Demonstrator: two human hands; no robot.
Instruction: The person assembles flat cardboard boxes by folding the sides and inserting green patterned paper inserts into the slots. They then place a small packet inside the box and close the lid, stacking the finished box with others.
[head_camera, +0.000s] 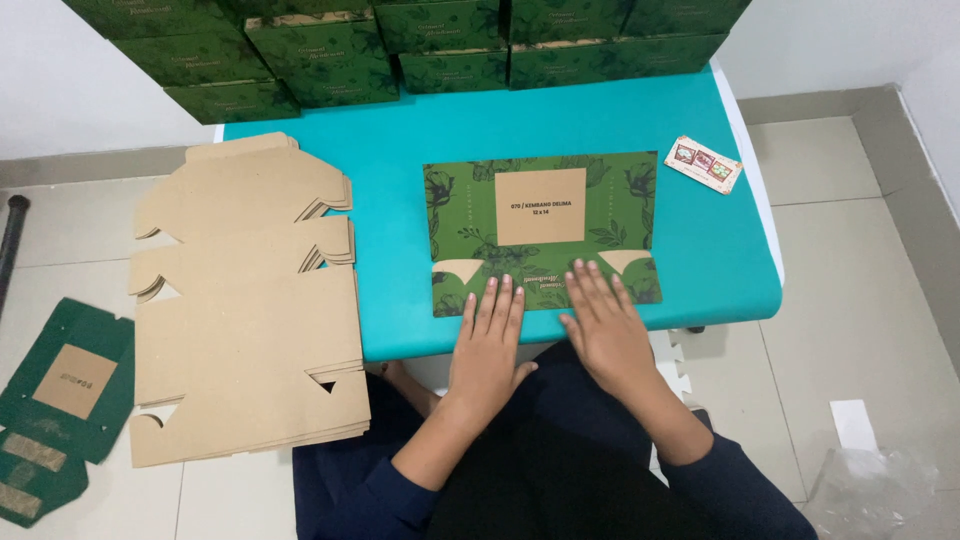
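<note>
Two hands flat on the job | left hand (487, 345) and right hand (603, 330) open, palms down, gripping nothing | pressing near flap of green box blank (540, 232) at table (400, 150) front edge | step: creasing that flap, I'd say | next probably needs firm even pressure along the fold

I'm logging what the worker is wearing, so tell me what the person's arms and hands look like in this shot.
Both arms wear long dark navy sleeves, pushed up so the forearms are bare. The left hand and right hand are bare: no gloves, and no rings, watch or bracelets that I can make out. Fingernails look short and unpainted.
</note>
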